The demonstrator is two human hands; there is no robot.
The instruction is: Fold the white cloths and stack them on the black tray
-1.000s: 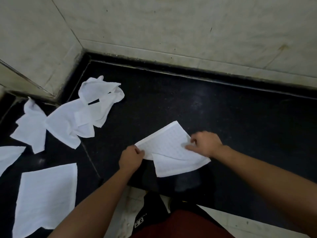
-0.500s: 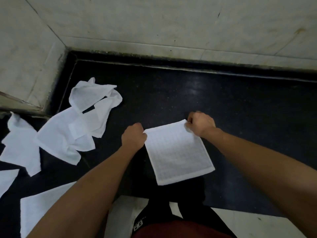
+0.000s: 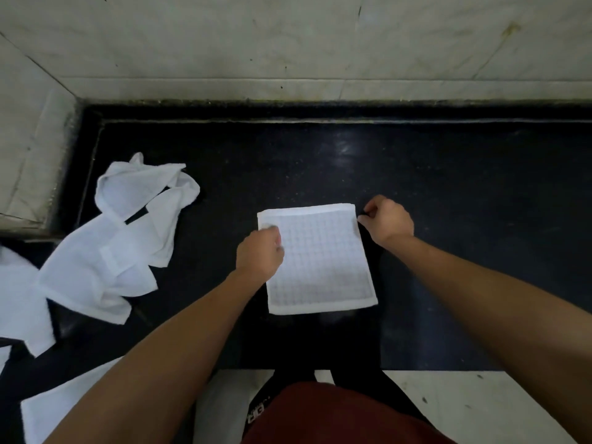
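Dim indoor picture. Soft light falls from above, leaving faint glare patches on the black counter (image 3: 346,152). White cloths (image 3: 105,251) look slightly overexposed. Corners darken. Wide-angle lens bends the wall (image 3: 288,43) edges. The left hand (image 3: 261,251) shows slight motion blur.

Folded white cloth (image 3: 320,261), grid-textured, lies flat at frame center on the black surface (image 3: 448,219). Crumpled unfolded cloths (image 3: 105,248) heaped at mid-left; another flat cloth (image 3: 57,408) at btm left.
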